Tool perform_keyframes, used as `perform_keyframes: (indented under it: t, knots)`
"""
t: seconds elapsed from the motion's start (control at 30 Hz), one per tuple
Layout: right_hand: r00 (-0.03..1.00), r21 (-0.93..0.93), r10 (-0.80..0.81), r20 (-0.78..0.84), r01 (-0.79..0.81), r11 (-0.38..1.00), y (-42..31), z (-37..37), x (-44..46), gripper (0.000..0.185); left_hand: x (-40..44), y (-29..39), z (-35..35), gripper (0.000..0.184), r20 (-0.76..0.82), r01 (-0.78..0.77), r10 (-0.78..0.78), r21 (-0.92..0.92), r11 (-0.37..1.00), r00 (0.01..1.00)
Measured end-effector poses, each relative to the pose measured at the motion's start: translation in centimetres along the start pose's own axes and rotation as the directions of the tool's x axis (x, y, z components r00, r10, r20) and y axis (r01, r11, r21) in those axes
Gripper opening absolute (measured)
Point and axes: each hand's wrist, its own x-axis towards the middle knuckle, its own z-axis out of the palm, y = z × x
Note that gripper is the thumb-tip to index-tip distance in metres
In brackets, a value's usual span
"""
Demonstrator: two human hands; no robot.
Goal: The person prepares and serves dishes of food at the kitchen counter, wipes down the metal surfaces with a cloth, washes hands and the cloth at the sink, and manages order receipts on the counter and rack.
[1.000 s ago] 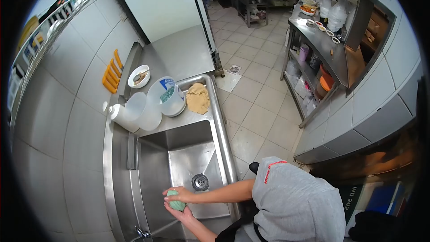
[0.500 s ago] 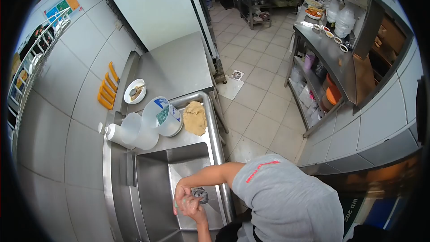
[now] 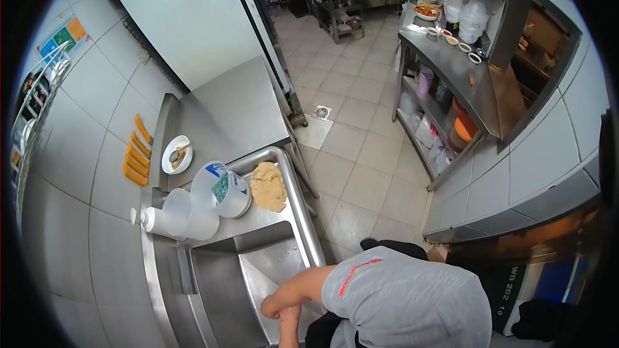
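Both my hands are low inside a stainless steel sink [image 3: 222,277], close together and overlapping. My right hand [image 3: 271,307] bends down at the end of my bare forearm, against or right beside my left wrist. Its fingers do not show. From the bottom edge my left forearm [image 3: 289,332] comes up, and my left hand is hidden behind my right arm. I see no object in either hand. On the sink's far ledge lies a flattened tan lump like dough [image 3: 268,187]. Beside it is a clear bucket [image 3: 240,203] with blue-green stuff inside.
Left of the bucket are a translucent tub [image 3: 200,222] and a white pump bottle [image 3: 155,220]. A white bowl with a spoon [image 3: 176,154] sits near a steel counter [image 3: 235,122]. Yellow-orange handles [image 3: 135,158] line the wall. Across the tiled floor [image 3: 361,167] stands a serving counter [image 3: 445,64].
My hands have moved lower and overlap more, with the fingers now hidden. The view has shifted, so the sink sits lower and further left. The drain is now covered from sight.
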Motion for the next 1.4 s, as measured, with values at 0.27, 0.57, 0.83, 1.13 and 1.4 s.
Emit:
perform_keyframes:
  t: [0.27,0.57,0.83,1.13,1.4]
  knots:
    - [0.700,-0.443,-0.169,-0.693,-0.229,0.867,5.7,3.9,9.2,0.027,1.8,2.7,-7.1,0.017,-0.191,0.074,-0.047,0.140,0.987,0.980]
    - [0.865,-0.766,-0.496,-0.078,0.266,0.585,-5.5,-12.7,-2.7,0.030,15.0,10.2,-18.7,0.024,-0.389,0.077,0.042,0.284,0.956,0.920]
    - [0.487,-0.411,-0.516,-0.704,0.314,0.856,-0.1,-43.7,-24.2,0.032,39.1,14.2,-18.7,0.019,-0.688,-0.246,-0.069,-0.349,0.904,0.723]
    - [0.149,-0.356,-0.402,-0.903,0.263,0.897,10.1,-55.2,-33.0,0.040,66.8,24.7,-17.2,0.048,0.098,0.260,0.263,-0.659,-0.705,0.960]
    - [0.557,0.552,0.166,-0.814,0.653,0.519,17.9,-66.5,-42.5,0.060,83.8,28.7,-17.7,0.040,0.380,0.640,0.622,-0.722,-0.262,0.684]
